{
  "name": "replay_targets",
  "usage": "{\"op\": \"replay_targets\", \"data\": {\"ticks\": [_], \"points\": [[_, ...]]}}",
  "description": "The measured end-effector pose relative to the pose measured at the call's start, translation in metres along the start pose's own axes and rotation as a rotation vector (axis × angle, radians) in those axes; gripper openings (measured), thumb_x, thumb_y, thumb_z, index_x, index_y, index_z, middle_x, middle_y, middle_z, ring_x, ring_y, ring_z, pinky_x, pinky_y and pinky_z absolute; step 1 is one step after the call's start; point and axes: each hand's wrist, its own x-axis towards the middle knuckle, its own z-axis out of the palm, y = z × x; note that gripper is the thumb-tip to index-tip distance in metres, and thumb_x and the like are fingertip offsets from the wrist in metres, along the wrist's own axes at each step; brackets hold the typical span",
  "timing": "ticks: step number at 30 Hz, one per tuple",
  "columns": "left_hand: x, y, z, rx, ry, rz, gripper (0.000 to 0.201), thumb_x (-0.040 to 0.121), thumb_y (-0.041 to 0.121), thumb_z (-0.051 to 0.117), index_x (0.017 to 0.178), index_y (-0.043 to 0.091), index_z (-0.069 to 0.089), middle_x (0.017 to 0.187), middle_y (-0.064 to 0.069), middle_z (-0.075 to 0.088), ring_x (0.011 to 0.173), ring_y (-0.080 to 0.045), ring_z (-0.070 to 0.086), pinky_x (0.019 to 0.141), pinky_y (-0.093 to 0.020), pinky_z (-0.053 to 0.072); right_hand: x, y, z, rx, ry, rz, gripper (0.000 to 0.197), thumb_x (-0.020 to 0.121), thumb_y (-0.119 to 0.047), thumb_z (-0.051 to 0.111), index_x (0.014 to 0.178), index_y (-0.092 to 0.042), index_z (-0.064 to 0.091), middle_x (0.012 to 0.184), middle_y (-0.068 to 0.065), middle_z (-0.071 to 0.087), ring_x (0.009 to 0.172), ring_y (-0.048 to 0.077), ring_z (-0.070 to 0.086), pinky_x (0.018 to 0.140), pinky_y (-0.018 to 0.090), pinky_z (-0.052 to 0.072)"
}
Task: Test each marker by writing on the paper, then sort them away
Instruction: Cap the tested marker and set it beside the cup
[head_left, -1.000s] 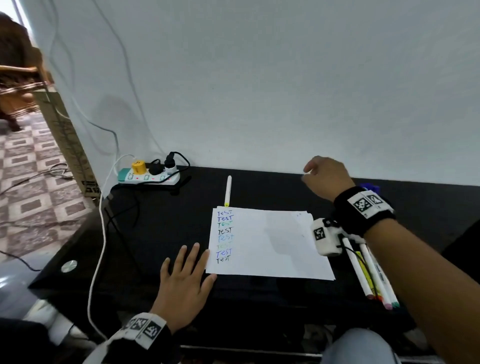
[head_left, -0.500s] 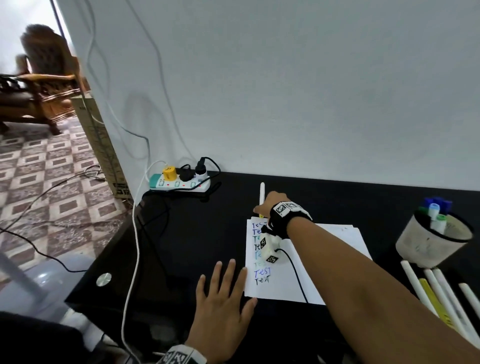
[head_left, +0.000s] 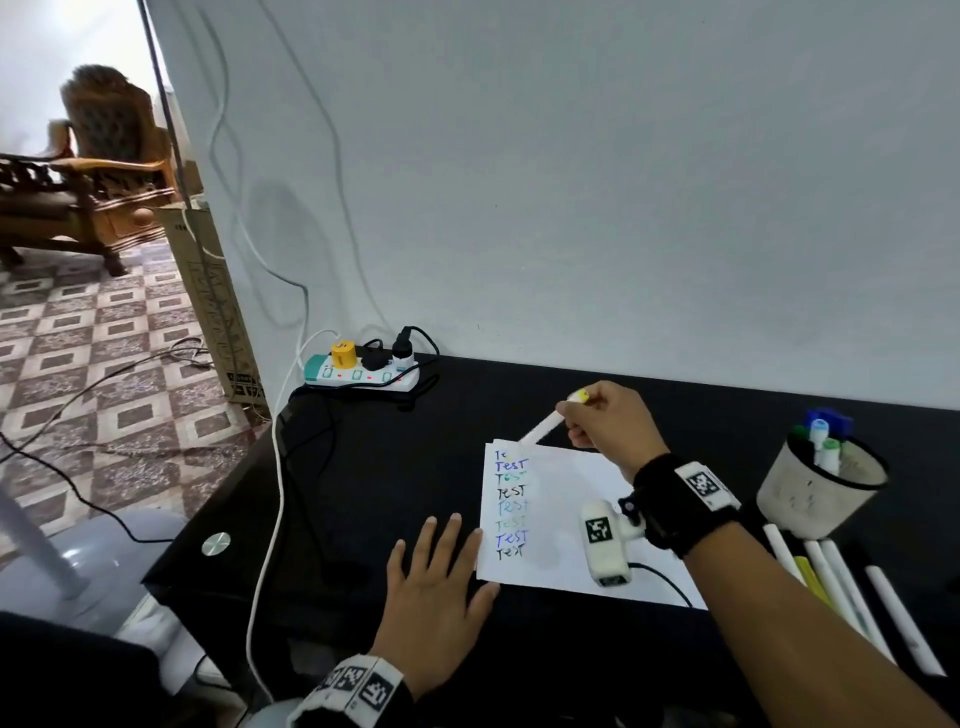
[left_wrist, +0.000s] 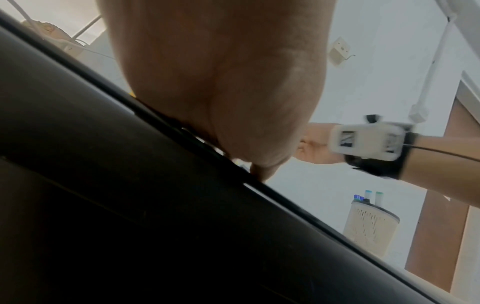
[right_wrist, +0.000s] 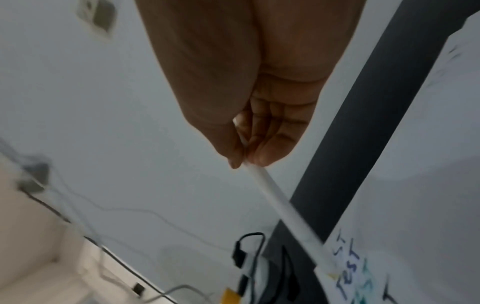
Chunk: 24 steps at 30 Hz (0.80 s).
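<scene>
head view: the right hand (head_left: 608, 415) grips a white marker (head_left: 540, 429) with a yellow end, fingers curled round its upper barrel, the marker tilted with its lower end at the far left corner of the paper (head_left: 561, 519). a column of "test" words in several colours runs down the paper's left edge. the left hand (head_left: 436, 587) lies flat on the black table (head_left: 363, 467), fingers straight and spread, its fingertips touching the paper's near left edge. at right, a pale cup (head_left: 815, 491) holds capped markers upright; more white markers (head_left: 852, 587) lie flat on the table just near of the cup. a power strip (head_left: 361, 375) with plugs sits at the table's far left corner against the wall.

left wrist view: the left hand (left_wrist: 223, 82) presses down on the dark table edge (left_wrist: 155, 205); the fingers are mostly hidden behind the palm. beyond it the right hand (left_wrist: 315, 144) appears with its wrist camera, and the cup (left_wrist: 370, 224) of markers stands further right.

right wrist view: the right hand (right_wrist: 249, 102) pinches the white marker (right_wrist: 283, 207) between thumb and fingertips (right_wrist: 265, 152), the remaining fingers curled in. the marker slants down to the paper (right_wrist: 415, 205), its tip blurred beside the coloured lettering. the power strip (right_wrist: 246, 267) is blurred below.
</scene>
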Motion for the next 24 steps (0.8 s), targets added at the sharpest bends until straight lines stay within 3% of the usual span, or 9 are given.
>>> {"op": "replay_targets", "data": {"ticks": [3, 4, 7, 9, 12, 15, 18, 21, 24], "points": [[0.001, 0.000, -0.010, -0.113, 0.023, -0.001, 0.075, 0.083, 0.072, 0.013, 0.150, 0.041, 0.027, 0.162, 0.015, 0.010, 0.152, -0.014, 0.003, 0.118, -0.043, -0.004, -0.045, -0.012, -0.026, 0.087, -0.074, -0.046, 0.020, 0.090, -0.017, 0.076, 0.094, 0.002, 0.070, 0.072, 0.003, 0.069, 0.061, 0.012, 0.059, 0.060, 0.022, 0.054], [0.000, 0.001, -0.015, -0.202, 0.030, -0.013, 0.075, 0.080, 0.072, 0.017, 0.149, 0.042, 0.028, 0.161, 0.018, 0.008, 0.151, -0.010, -0.002, 0.119, -0.042, -0.005, -0.061, -0.015, -0.034, 0.097, -0.097, -0.055, 0.021, 0.092, -0.018, 0.075, 0.095, 0.002, 0.070, 0.073, 0.004, 0.068, 0.062, 0.012, 0.060, 0.060, 0.022, 0.053], [-0.012, 0.008, -0.042, -0.516, 0.140, -0.029, 0.036, 0.094, 0.049, 0.050, 0.129, 0.041, 0.051, 0.152, 0.016, 0.038, 0.148, -0.005, 0.015, 0.122, -0.039, 0.009, -0.101, -0.018, -0.048, 0.145, -0.184, -0.062, 0.024, 0.096, -0.019, 0.070, 0.100, 0.004, 0.068, 0.077, 0.007, 0.065, 0.067, 0.017, 0.063, 0.065, 0.027, 0.056], [-0.028, 0.020, -0.061, -0.732, 0.229, 0.005, 0.019, 0.098, 0.037, 0.053, 0.115, 0.040, 0.060, 0.133, 0.021, 0.056, 0.136, 0.001, 0.038, 0.115, -0.034, 0.029, -0.121, -0.016, -0.053, 0.158, -0.236, -0.059, 0.025, 0.098, -0.019, 0.068, 0.101, 0.005, 0.067, 0.079, 0.009, 0.065, 0.070, 0.018, 0.065, 0.068, 0.030, 0.058], [-0.058, 0.047, -0.094, -1.030, 0.002, 0.097, 0.021, 0.098, 0.039, 0.052, 0.115, 0.034, 0.063, 0.109, 0.011, 0.070, 0.105, -0.004, 0.063, 0.095, -0.030, 0.047, -0.147, -0.016, -0.053, 0.225, -0.273, -0.068, 0.025, 0.099, -0.017, 0.067, 0.102, 0.008, 0.064, 0.082, 0.012, 0.065, 0.071, 0.019, 0.066, 0.071, 0.032, 0.059], [-0.073, 0.062, -0.107, -0.887, -0.194, 0.202, 0.016, 0.097, 0.036, 0.055, 0.102, 0.023, 0.064, 0.088, 0.001, 0.073, 0.079, -0.012, 0.069, 0.082, -0.036, 0.054, -0.165, -0.018, -0.051, 0.315, -0.230, -0.068, 0.022, 0.100, -0.016, 0.065, 0.103, 0.006, 0.063, 0.084, 0.012, 0.067, 0.070, 0.020, 0.066, 0.069, 0.032, 0.059], [-0.082, 0.071, -0.112, -0.809, -0.120, 0.209, 0.023, 0.098, 0.033, 0.053, 0.084, 0.016, 0.059, 0.065, 0.002, 0.059, 0.056, -0.008, 0.050, 0.059, -0.033, 0.045, -0.182, -0.020, -0.048, 0.323, -0.226, -0.091, 0.016, 0.098, -0.016, 0.067, 0.099, 0.000, 0.066, 0.076, 0.009, 0.063, 0.067, 0.021, 0.061, 0.063, 0.031, 0.055], [-0.086, 0.078, -0.119, -0.749, -0.028, 0.251, 0.027, 0.099, 0.037, 0.052, 0.082, 0.015, 0.053, 0.064, 0.004, 0.050, 0.055, -0.007, 0.041, 0.055, -0.026, 0.035, -0.200, -0.015, -0.040, 0.169, -0.313, -0.110, 0.018, 0.099, -0.023, 0.067, 0.091, -0.007, 0.068, 0.064, 0.007, 0.057, 0.054, 0.017, 0.051, 0.049, 0.024, 0.042], [-0.094, 0.083, -0.126, -0.791, -0.051, 0.304, 0.032, 0.101, 0.040, 0.046, 0.081, 0.016, 0.053, 0.061, 0.005, 0.047, 0.055, -0.008, 0.039, 0.056, -0.027, 0.034, -0.200, -0.012, -0.037, 0.315, -0.208, -0.061, 0.026, 0.096, -0.023, 0.067, 0.080, -0.002, 0.065, 0.054, 0.005, 0.045, 0.045, 0.013, 0.038, 0.042, 0.021, 0.029]]}}
